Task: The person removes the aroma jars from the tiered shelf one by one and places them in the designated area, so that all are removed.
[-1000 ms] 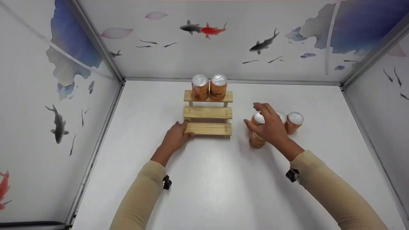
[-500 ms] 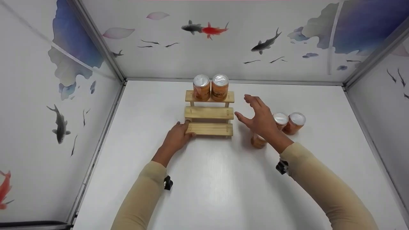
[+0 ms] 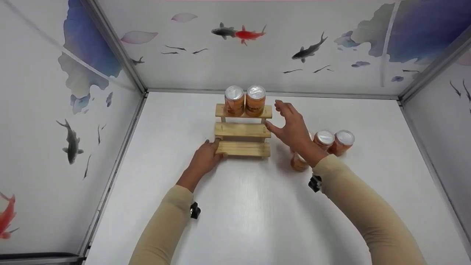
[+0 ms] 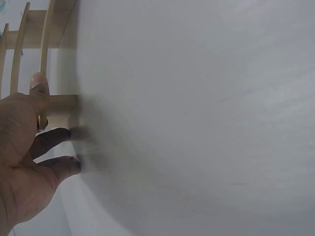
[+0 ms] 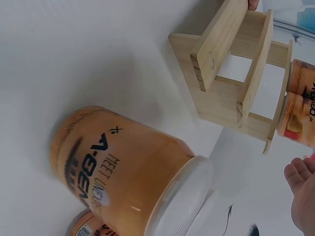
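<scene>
Shows, from the head, a three-tier wooden display rack [image 3: 243, 129] near the back of the white counter [image 3: 235, 217], with a left can [image 3: 234, 102] and a right can [image 3: 255, 102], both orange with silvery tops, side by side on the top tier. Shows four more orange cans [image 3: 325, 140] on the counter right of the rack, two partly hidden by the right-hand grip [image 3: 291, 129] and its arm. Finds that grip with fingers spread, holding nothing, just beside the rack's right end; cannot tell whether touching. Places the left-hand grip [image 3: 206, 156] at the left end of the lowest tier. Takes in painted fish [image 3: 250, 35] on the walls.

Makes plain, from the left wrist, the pinch of the left-hand grip on the lowest plank [image 4: 46, 49]: one digit over its edge, two other fingers stretched towards the counter.

Reads, from the right wrist, "A-BEN" and "MEET" on a near can [image 5: 118, 167] with a translucent lid. Adds the rack's stepped end panel [image 5: 211, 101], unseen from overhead, and right-hand fingertips [image 5: 297, 174] at the picture's edge, apart from the near can.
</scene>
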A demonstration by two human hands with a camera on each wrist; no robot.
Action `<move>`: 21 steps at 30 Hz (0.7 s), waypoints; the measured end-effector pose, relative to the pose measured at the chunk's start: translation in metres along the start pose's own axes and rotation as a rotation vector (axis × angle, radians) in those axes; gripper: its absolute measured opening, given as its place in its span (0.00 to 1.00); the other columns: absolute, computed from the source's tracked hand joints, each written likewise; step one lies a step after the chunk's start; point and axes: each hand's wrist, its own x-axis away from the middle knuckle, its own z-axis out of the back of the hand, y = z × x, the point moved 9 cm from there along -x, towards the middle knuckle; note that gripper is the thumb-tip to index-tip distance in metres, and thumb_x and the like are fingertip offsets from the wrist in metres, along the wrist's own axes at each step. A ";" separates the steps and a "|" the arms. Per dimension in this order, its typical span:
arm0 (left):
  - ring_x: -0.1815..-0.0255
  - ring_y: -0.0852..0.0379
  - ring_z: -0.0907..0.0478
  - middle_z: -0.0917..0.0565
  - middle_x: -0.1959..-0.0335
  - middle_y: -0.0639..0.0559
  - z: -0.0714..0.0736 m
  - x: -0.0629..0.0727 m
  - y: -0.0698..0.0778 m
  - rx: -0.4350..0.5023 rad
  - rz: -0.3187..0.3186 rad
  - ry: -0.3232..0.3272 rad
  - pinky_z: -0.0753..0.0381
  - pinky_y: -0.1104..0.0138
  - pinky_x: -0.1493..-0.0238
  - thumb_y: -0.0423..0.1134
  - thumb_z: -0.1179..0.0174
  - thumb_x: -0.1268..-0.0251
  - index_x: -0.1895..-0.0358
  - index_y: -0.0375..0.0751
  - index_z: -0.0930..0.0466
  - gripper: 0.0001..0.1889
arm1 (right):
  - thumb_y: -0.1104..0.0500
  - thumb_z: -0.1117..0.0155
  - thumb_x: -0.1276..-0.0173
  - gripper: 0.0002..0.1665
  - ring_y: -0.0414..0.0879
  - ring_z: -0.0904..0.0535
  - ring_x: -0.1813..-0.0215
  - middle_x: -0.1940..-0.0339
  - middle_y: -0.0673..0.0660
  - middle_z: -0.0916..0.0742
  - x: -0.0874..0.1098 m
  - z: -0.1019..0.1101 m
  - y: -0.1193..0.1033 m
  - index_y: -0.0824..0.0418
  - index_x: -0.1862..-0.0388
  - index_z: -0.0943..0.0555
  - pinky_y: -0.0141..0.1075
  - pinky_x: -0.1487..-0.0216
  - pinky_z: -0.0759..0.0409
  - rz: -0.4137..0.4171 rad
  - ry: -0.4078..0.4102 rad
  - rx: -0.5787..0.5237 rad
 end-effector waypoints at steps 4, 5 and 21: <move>0.11 0.34 0.37 0.25 0.19 0.33 0.002 0.000 0.001 -0.012 -0.005 0.005 0.34 0.45 0.12 0.54 0.39 0.15 0.12 0.37 0.38 0.39 | 0.49 0.22 0.24 0.47 0.64 0.18 0.28 0.27 0.68 0.18 -0.010 -0.007 -0.003 0.65 0.15 0.32 0.55 0.27 0.15 -0.031 -0.014 -0.014; 0.11 0.34 0.37 0.25 0.19 0.33 0.002 0.000 0.000 -0.012 -0.006 0.007 0.34 0.45 0.12 0.55 0.39 0.15 0.12 0.37 0.38 0.40 | 0.49 0.22 0.24 0.48 0.64 0.18 0.27 0.26 0.68 0.19 -0.013 -0.009 -0.003 0.65 0.15 0.33 0.55 0.26 0.16 -0.037 -0.019 -0.017; 0.11 0.33 0.37 0.25 0.19 0.31 0.000 -0.001 0.000 -0.002 -0.018 0.014 0.32 0.45 0.13 0.56 0.37 0.17 0.13 0.37 0.37 0.41 | 0.51 0.22 0.23 0.53 0.66 0.21 0.23 0.22 0.70 0.24 -0.037 -0.032 -0.008 0.66 0.11 0.41 0.57 0.25 0.16 -0.057 -0.028 -0.101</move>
